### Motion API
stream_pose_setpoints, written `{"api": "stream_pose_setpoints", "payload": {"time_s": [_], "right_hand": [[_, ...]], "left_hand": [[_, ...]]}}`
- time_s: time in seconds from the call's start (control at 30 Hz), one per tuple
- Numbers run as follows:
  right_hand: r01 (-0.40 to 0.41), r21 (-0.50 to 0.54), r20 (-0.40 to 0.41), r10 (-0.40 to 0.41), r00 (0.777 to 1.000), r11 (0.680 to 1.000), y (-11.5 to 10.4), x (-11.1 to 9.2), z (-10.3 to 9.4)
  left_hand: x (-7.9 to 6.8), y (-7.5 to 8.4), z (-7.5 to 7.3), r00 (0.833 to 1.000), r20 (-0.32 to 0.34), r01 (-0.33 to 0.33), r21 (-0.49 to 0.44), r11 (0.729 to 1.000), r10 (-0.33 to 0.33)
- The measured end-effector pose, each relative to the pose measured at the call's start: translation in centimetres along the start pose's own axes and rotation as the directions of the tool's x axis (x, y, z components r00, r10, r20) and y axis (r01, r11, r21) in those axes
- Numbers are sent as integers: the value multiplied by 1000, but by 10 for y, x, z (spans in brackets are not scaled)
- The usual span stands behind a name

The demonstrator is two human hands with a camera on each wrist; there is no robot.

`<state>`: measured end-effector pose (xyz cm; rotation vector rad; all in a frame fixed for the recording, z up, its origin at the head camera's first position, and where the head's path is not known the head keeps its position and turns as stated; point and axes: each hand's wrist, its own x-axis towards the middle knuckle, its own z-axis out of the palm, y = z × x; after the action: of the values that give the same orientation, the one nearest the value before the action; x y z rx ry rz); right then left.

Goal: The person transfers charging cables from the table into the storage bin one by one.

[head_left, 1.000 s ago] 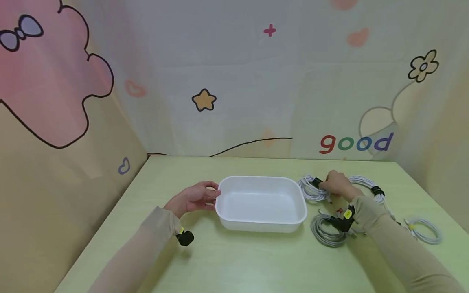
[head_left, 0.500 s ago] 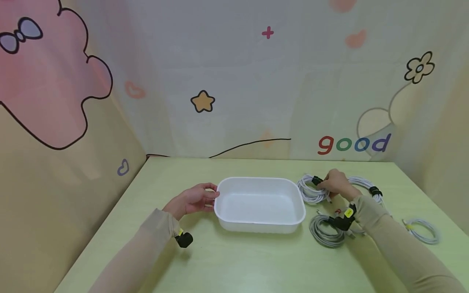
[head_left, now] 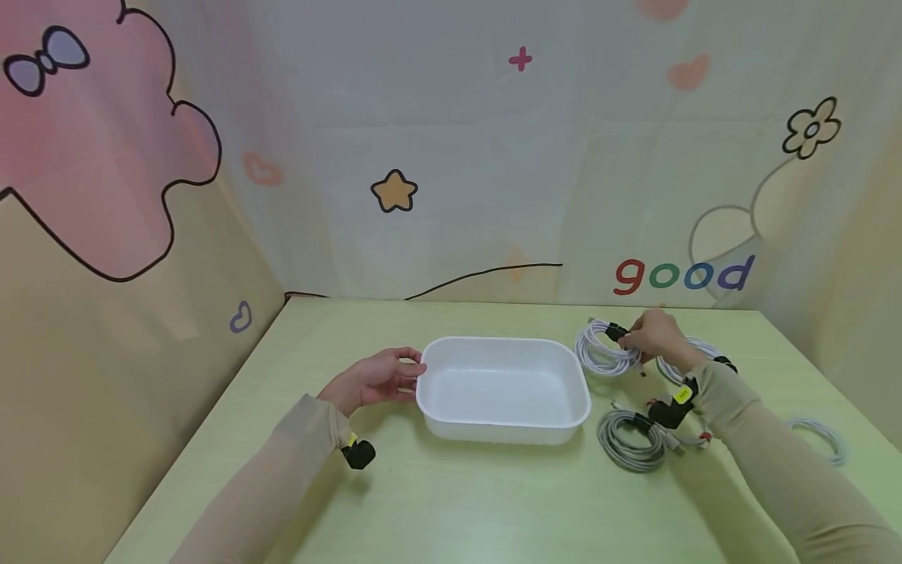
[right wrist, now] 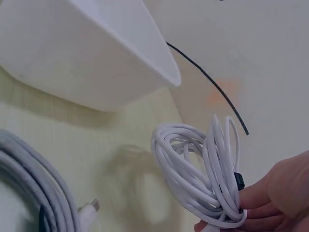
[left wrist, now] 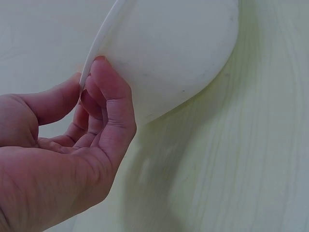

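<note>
A white plastic basin (head_left: pixel 503 432) stands in the middle of the table. My left hand (head_left: pixel 377 381) pinches its left rim, thumb on the inside and curled fingers beneath the lip, as the left wrist view shows. At the basin's right, my right hand (head_left: pixel 657 337) grips a coiled white cable (right wrist: pixel 193 169) bound with a black strap. The coil hangs above the table, with its shadow below it in the right wrist view. A grey coiled cable (head_left: pixel 623 454) with a black tie lies on the table nearer to me.
Another white cable coil (head_left: pixel 701 346) with a black tie lies behind my right wrist. A thin pale cable coil (head_left: pixel 820 432) rests at the far right, partly hidden by the sleeve. A cable end with a red band (head_left: pixel 705 439) shows beside the grey coil. A printed curtain (head_left: pixel 451 157) backs the table.
My right hand has lifted the white coiled cable off the table, slightly up and to the right. My left hand stays on the basin's rim.
</note>
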<state>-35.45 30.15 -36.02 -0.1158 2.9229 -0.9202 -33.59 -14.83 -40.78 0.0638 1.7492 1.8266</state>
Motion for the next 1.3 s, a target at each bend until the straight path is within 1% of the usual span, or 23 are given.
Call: {"api": "stream_pose_setpoints", "payload": {"time_s": [0.2, 0.37, 0.6, 0.8, 1.0, 1.17, 1.3], "right_hand": [[12, 11, -1, -12, 1000, 1000, -17, -1, -14], [-3, 10, 4, 3, 1000, 1000, -35, 1, -15], [-8, 51, 28, 7, 1000, 999, -61, 3, -5], [7, 83, 64, -13, 998, 997, -87, 6, 4], [18, 89, 102, -27, 994, 996, -108, 9, 19], [41, 89, 114, -51, 992, 995, -120, 13, 33], [57, 110, 130, -71, 989, 992, -130, 14, 45]], "left_hand": [[1, -1, 0, 1000, 2, -3, -6, 1000, 3], [1, -1, -1, 1000, -4, -1, -11, 1000, 1], [2, -2, -1, 1000, -2, -1, -18, 1000, 1], [3, -2, -2, 1000, 6, 0, -35, 999, 0], [4, -3, -2, 1000, 16, -3, -39, 999, 4], [3, -3, -2, 1000, 26, -11, -41, 999, 12], [2, -3, -2, 999, 31, -12, -48, 999, 13]]}}
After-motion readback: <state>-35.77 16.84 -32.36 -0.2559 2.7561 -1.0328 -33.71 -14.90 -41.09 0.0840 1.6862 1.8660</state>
